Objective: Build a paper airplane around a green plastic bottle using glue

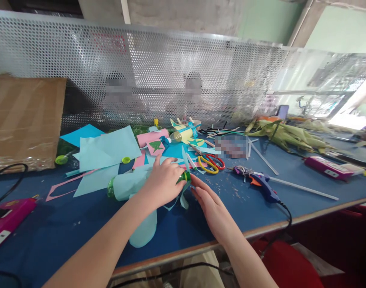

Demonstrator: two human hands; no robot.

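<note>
A green plastic bottle point(111, 188) wrapped in light-blue paper lies on its side on the blue table, its neck toward the right. A rounded light-blue paper piece point(145, 230) sticks out from it toward me. My left hand point(166, 180) is closed over the bottle near its neck, hiding part of it. At the green neck end, my right hand point(211, 204) has its fingers stretched out beside the bottle; its fingertips seem to touch there. Thin curled strips of paper point(184, 200) hang below the neck.
Behind the bottle are light-blue paper sheets point(109, 146), scissors point(211, 163) and paper-covered bottles point(183, 135). A glue gun point(263, 187) with glue sticks lies right, near corn husks point(279, 134). Pink power strips point(329, 167) sit at both sides. A perforated metal screen point(171, 56) stands behind.
</note>
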